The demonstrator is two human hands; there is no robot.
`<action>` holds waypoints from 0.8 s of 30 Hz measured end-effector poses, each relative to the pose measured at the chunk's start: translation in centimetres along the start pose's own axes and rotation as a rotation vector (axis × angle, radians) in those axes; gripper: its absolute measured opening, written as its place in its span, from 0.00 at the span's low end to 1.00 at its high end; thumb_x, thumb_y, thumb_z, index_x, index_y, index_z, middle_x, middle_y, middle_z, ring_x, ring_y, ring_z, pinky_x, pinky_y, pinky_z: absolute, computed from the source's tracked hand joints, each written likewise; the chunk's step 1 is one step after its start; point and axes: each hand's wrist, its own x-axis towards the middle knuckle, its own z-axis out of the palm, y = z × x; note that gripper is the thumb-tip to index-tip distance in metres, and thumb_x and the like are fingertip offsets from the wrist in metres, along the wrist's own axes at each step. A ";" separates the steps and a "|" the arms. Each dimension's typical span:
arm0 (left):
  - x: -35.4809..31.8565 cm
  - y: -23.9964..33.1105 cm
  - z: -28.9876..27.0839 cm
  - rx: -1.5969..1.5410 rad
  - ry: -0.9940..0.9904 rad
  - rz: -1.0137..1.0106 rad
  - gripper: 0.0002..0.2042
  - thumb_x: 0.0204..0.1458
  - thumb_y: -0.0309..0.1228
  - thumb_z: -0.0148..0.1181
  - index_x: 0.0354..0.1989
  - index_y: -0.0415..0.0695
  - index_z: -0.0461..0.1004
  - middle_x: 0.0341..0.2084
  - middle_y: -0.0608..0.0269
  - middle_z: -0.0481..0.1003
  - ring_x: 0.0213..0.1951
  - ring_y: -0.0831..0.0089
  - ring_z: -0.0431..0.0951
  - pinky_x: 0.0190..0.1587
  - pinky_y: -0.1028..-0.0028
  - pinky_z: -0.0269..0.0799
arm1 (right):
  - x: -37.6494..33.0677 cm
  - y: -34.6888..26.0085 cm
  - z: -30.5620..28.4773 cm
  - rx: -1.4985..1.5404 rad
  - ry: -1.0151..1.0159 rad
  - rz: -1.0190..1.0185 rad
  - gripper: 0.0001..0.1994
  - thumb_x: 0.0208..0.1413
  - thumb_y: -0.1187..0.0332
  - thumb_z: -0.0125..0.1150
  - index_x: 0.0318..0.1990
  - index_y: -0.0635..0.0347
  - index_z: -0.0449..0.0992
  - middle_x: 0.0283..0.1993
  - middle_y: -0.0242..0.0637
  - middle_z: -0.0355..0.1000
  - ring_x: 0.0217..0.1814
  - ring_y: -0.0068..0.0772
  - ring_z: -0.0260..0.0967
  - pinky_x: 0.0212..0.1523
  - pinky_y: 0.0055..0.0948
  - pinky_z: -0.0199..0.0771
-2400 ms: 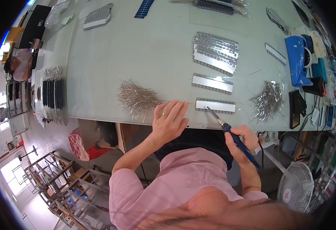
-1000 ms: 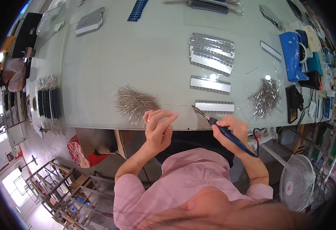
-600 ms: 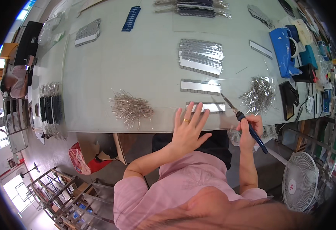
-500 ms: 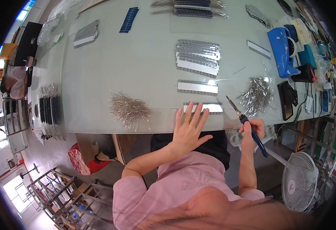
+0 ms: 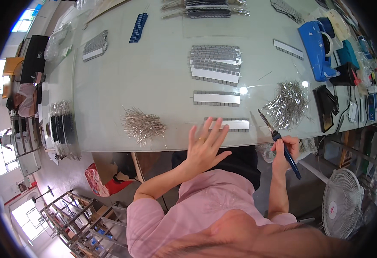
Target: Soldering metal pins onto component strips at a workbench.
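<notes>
My left hand (image 5: pixel 207 147) is open, its fingers spread over the left part of a flat strip (image 5: pixel 238 125) near the table's front edge. White runs along this strip's middle, with grey segments down its long sides. The fingers hide its left end, and I cannot tell whether they touch it. My right hand (image 5: pixel 285 151) is closed round the dark blue handle of a soldering iron (image 5: pixel 290 161), its metal tip pointing up and left above the table edge. A similar strip (image 5: pixel 216 98) lies farther back, with an overlapping stack of strips (image 5: pixel 215 69) beyond it.
Bundles of thin silvery wires lie left (image 5: pixel 143 124) and right (image 5: pixel 286 105) on the glass-topped table (image 5: pixel 106 86). A blue tape dispenser (image 5: pixel 315 51) and a black stand (image 5: pixel 324 107) sit at the right. Below the table's right side is a white fan (image 5: pixel 342 204).
My left hand has shifted slightly left over the near strip, its fingers still spread. The right hand keeps its grip on the soldering iron. The whole view has moved a little.
</notes>
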 end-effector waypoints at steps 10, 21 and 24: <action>-3.8 -3.8 -1.3 0.106 0.019 -0.215 0.34 0.52 0.47 0.58 0.63 0.37 0.61 0.64 0.54 0.61 0.67 0.61 0.57 0.68 0.48 0.24 | -0.5 -0.8 2.8 -0.022 -0.251 -0.024 0.08 0.49 0.80 0.64 0.35 0.63 0.72 0.29 0.36 0.70 0.25 0.21 0.68 0.27 0.19 0.68; -3.7 -3.9 -0.8 0.060 0.010 -0.211 0.35 0.52 0.48 0.57 0.64 0.37 0.61 0.64 0.55 0.61 0.68 0.63 0.56 0.68 0.48 0.20 | -0.2 -4.3 7.8 -0.310 -0.491 -0.187 0.08 0.45 0.75 0.70 0.31 0.63 0.75 0.26 0.35 0.73 0.23 0.21 0.68 0.24 0.20 0.67; -3.7 -4.0 -0.8 0.063 0.005 -0.203 0.35 0.52 0.49 0.57 0.64 0.37 0.61 0.64 0.55 0.61 0.68 0.64 0.56 0.68 0.49 0.19 | -0.2 -4.2 8.4 -0.338 -0.516 -0.199 0.08 0.46 0.76 0.68 0.31 0.65 0.74 0.25 0.35 0.72 0.23 0.19 0.67 0.24 0.19 0.65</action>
